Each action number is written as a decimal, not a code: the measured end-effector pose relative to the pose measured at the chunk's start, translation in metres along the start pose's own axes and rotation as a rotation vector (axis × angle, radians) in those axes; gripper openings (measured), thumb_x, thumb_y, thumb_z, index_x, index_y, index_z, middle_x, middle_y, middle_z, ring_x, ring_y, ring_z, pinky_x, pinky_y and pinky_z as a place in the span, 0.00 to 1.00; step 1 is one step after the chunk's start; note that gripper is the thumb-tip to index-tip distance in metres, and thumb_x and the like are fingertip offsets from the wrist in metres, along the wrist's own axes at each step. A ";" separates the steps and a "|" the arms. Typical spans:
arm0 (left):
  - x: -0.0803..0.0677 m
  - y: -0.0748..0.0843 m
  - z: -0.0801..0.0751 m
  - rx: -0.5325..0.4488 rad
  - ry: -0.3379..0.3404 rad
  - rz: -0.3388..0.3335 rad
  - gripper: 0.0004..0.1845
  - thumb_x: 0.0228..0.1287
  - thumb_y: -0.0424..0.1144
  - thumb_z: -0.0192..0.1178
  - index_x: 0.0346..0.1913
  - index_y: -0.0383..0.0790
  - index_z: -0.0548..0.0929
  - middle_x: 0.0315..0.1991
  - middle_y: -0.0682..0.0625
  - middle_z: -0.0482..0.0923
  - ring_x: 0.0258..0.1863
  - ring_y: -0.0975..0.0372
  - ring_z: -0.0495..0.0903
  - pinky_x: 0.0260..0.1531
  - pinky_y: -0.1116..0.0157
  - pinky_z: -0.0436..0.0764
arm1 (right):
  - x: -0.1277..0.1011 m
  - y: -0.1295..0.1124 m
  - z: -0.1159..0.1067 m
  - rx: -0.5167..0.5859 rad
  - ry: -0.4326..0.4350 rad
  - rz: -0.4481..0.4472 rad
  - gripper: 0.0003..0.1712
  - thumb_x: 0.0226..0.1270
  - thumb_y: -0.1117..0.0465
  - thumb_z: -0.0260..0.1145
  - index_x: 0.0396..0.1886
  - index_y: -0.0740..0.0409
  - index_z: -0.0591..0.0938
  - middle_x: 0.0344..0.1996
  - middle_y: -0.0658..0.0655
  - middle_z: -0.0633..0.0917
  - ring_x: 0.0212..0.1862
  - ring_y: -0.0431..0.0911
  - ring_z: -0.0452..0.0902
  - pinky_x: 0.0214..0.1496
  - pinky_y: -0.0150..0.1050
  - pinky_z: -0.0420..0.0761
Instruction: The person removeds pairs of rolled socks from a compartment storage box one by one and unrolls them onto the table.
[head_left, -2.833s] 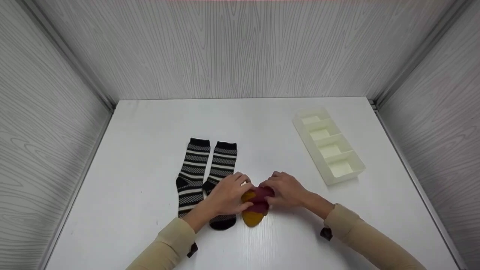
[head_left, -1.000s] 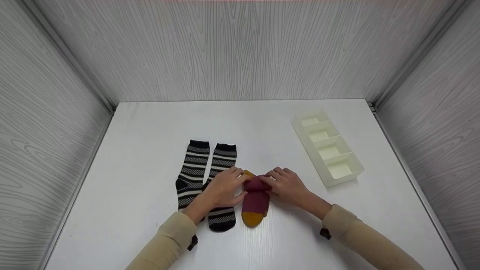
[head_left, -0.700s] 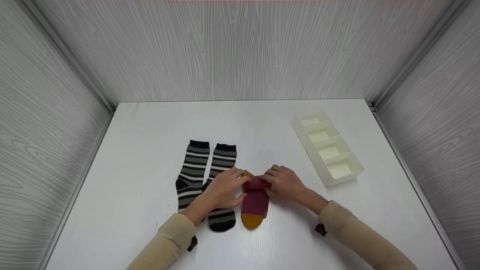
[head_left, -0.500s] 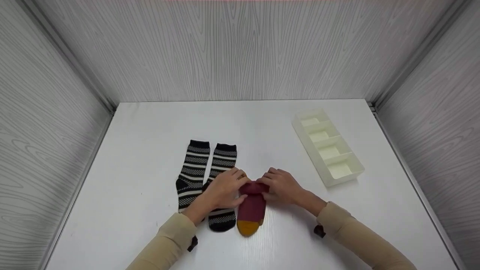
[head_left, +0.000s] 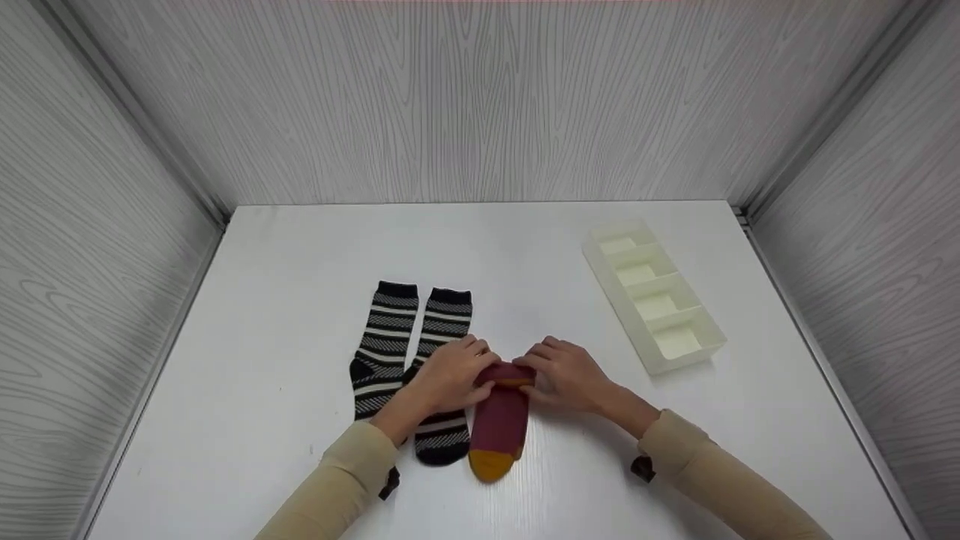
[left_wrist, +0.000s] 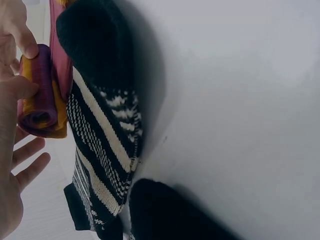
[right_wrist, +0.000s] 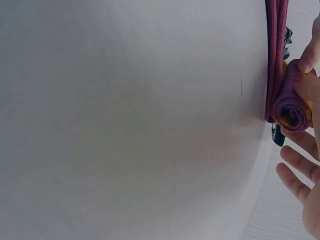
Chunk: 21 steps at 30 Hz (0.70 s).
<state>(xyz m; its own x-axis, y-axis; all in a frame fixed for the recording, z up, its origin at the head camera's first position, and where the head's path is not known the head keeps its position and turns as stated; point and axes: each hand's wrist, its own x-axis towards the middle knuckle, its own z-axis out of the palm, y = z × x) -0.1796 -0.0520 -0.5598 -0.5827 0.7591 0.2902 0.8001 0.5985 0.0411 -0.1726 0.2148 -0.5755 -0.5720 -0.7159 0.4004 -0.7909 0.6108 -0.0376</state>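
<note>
A pair of maroon socks (head_left: 501, 424) with mustard toes lies in front of me, its far end wound into a roll. My left hand (head_left: 448, 375) pinches the left end of that roll between thumb and fingers. At the right end, my right hand (head_left: 568, 375) grips it the same way. The left wrist view shows the spiral end of the sock roll (left_wrist: 40, 100) under the thumb, mustard and purple layers together. Another coiled end of the roll (right_wrist: 292, 107) appears in the right wrist view, against the flat layered part. The toes point toward me.
Two black-and-white striped socks (head_left: 388, 337) lie flat side by side on the left, partly under my left hand and forearm. A pale divided tray (head_left: 651, 296) with several compartments stands at the right on the white table (head_left: 300, 300). Grey wood-grain walls (head_left: 480, 97) enclose the table.
The mustard part at the far end has been rolled in, and a mustard band now shows on the roll. The toe end has shifted toward me and slightly left. Striped socks and tray stay put.
</note>
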 end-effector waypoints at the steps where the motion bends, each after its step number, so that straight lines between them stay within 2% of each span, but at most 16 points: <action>1: 0.000 -0.001 0.000 -0.002 -0.008 -0.006 0.15 0.68 0.50 0.66 0.51 0.46 0.86 0.44 0.49 0.85 0.43 0.57 0.81 0.45 0.61 0.86 | -0.001 0.001 0.000 -0.014 0.024 -0.015 0.23 0.60 0.45 0.80 0.51 0.49 0.88 0.42 0.49 0.89 0.43 0.44 0.82 0.46 0.37 0.87; 8: 0.006 -0.007 0.003 -0.010 -0.054 -0.042 0.15 0.72 0.50 0.62 0.52 0.46 0.87 0.44 0.49 0.84 0.43 0.57 0.80 0.41 0.62 0.85 | -0.004 -0.001 -0.007 -0.073 0.141 -0.094 0.23 0.55 0.52 0.83 0.50 0.50 0.88 0.41 0.49 0.87 0.43 0.44 0.82 0.40 0.37 0.86; 15: 0.014 -0.011 0.002 -0.035 -0.122 -0.081 0.16 0.75 0.49 0.59 0.54 0.45 0.88 0.45 0.47 0.82 0.44 0.56 0.78 0.45 0.60 0.84 | -0.002 -0.011 -0.006 -0.115 0.144 -0.150 0.28 0.53 0.50 0.85 0.54 0.48 0.88 0.43 0.50 0.88 0.42 0.45 0.82 0.41 0.38 0.88; 21: 0.017 -0.012 0.002 -0.064 -0.119 -0.086 0.17 0.77 0.48 0.58 0.56 0.42 0.87 0.46 0.45 0.82 0.45 0.54 0.78 0.47 0.58 0.84 | 0.001 -0.009 0.000 -0.138 0.126 -0.144 0.26 0.55 0.51 0.85 0.54 0.47 0.89 0.45 0.49 0.88 0.44 0.46 0.83 0.43 0.39 0.88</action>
<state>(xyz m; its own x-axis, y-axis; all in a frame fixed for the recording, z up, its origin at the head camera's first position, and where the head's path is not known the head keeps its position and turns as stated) -0.1996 -0.0457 -0.5571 -0.6589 0.7333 0.1676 0.7520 0.6477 0.1224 -0.1656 0.2085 -0.5748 -0.4169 -0.7561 0.5044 -0.8202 0.5521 0.1497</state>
